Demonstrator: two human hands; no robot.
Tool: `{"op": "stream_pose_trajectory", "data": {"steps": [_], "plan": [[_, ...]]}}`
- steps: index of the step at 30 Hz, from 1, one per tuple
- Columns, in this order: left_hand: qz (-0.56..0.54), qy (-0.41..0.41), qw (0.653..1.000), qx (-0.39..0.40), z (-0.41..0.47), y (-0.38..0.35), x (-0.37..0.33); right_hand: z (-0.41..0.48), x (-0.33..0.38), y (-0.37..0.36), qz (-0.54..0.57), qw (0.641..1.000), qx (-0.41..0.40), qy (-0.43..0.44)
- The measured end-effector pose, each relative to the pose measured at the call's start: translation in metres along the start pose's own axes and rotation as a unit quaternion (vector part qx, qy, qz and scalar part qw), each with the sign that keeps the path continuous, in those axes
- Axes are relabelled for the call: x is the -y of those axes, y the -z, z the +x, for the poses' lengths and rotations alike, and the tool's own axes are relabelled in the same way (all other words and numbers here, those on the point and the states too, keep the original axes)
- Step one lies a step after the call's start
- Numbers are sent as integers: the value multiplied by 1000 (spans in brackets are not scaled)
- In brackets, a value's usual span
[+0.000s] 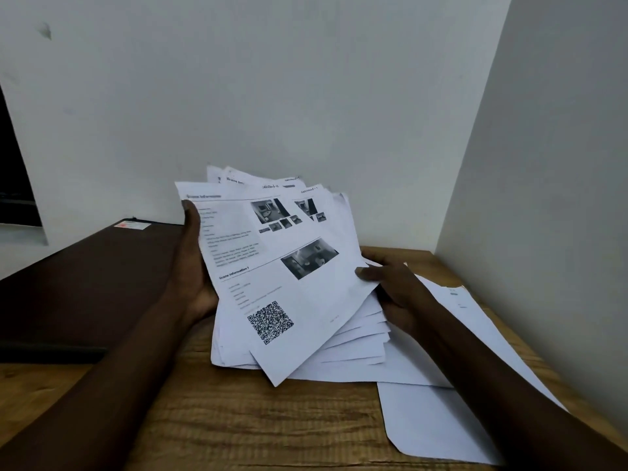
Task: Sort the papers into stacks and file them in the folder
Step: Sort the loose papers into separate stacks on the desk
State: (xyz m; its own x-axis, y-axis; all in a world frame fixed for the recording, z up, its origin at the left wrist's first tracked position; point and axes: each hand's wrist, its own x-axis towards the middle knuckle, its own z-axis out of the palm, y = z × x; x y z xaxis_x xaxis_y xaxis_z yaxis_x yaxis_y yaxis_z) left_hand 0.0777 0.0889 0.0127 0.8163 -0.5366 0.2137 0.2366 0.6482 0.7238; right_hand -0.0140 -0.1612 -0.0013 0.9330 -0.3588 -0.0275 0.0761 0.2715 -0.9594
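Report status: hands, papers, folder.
Left hand grips fanned stack of white printed papers, left edge; right hand pinches right edge. Dark brown folder lies flat, left. Loose white sheets under right forearm.

Wood-grain table (255, 419) in corner between white walls (306, 79); dark opening (13, 171) at far left.

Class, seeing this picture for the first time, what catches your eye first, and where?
A fanned sheaf of papers at centre, gripped by the left hand and right hand, its top sheet showing a QR code. A dark folder lies left on the wooden desk; loose sheets lie right.
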Motion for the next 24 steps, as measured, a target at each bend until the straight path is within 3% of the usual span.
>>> {"op": "stream_pose_trajectory", "data": {"steps": [4,8,13,15,18,20,24], "plan": [[114,80,990,-39,3,6,9,-11,9,0,-69,993,90,-19],[124,49,985,-107,5,19,5,-22,26,10,-134,970,195,-64],[58,-13,992,-108,4,16,1,-23,41,6,-211,965,131,-78],[48,5,995,-87,2,12,-3,-15,39,-3,-261,961,88,-33],[122,44,988,-85,-1,7,-2,-2,40,-16,-269,961,38,53],[153,46,981,-109,-2,7,-1,0,44,-23,-256,963,46,78],[162,-42,963,-211,1,28,-19,-7,44,-24,-277,955,83,69]]}}
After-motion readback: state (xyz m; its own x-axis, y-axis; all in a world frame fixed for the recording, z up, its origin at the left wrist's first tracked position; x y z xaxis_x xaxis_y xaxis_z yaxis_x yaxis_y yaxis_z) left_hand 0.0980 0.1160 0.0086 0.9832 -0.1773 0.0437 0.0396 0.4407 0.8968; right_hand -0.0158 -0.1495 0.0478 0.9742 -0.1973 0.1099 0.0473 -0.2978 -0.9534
